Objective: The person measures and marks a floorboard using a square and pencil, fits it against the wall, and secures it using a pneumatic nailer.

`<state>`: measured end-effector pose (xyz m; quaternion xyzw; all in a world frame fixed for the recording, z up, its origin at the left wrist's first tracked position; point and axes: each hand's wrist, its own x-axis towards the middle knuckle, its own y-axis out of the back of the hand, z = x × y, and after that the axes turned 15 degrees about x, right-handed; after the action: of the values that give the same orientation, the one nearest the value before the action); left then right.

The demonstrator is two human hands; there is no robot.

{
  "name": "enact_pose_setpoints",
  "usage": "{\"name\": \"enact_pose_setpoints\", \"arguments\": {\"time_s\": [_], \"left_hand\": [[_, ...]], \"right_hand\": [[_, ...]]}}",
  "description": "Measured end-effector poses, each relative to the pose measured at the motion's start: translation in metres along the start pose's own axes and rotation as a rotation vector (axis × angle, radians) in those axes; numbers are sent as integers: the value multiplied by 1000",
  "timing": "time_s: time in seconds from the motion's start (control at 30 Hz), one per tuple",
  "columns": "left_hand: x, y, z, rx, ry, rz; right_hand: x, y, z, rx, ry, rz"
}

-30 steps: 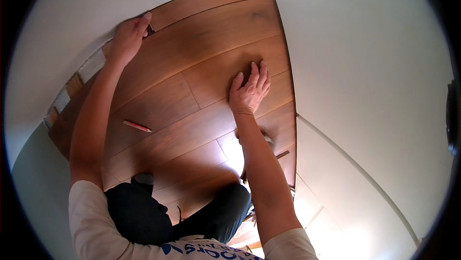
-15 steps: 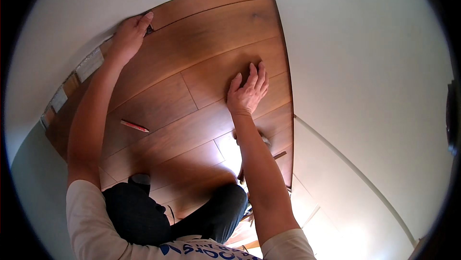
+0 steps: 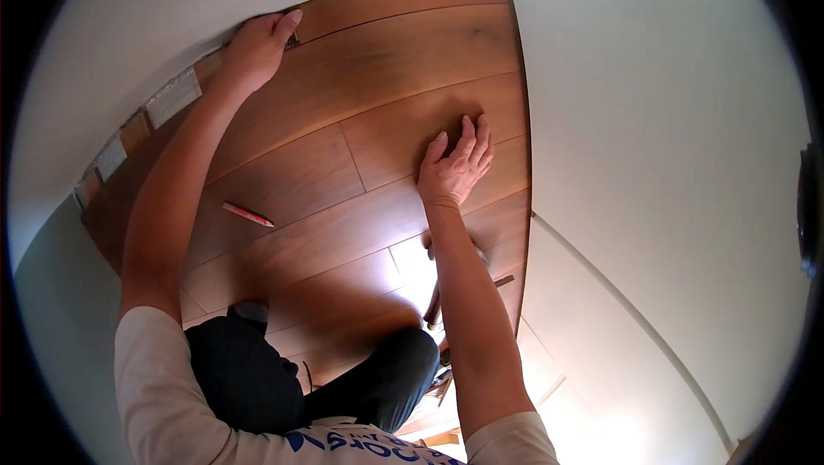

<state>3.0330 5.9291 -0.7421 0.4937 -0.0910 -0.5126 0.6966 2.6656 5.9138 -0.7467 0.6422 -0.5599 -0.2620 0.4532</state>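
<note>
Left hand (image 3: 262,51) curls at plank (image 3: 399,1), grip unclear; empty right hand (image 3: 457,163) half-spread on floorboards (image 3: 292,164).

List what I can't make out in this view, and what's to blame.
Head view: most fingers of the left hand, and anything they may hold, hidden by the hand itself.
Head view: the full shape of the object behind the right forearm, which covers its middle.
Head view: the items by the right knee, too small and partly covered by that forearm.
Head view: the dark thing at far right, cut off by the fisheye rim.
</note>
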Motion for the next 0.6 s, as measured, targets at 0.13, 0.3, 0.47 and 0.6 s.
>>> {"name": "enact_pose_setpoints", "arguments": {"time_s": [0.13,0.3,0.47,0.6], "left_hand": [[6,-2,-2,84,-44,-36],[9,-2,0,153,-38,-22],[8,-5,-2,194,-82,24],[5,7,13,204,-89,-49]], "right_hand": [[-1,0,-1,2,-7,-7],[0,2,-1,10,-1,-14],[1,1,-1,10,3,-17],[0,0,3,11,12,-7]]}}
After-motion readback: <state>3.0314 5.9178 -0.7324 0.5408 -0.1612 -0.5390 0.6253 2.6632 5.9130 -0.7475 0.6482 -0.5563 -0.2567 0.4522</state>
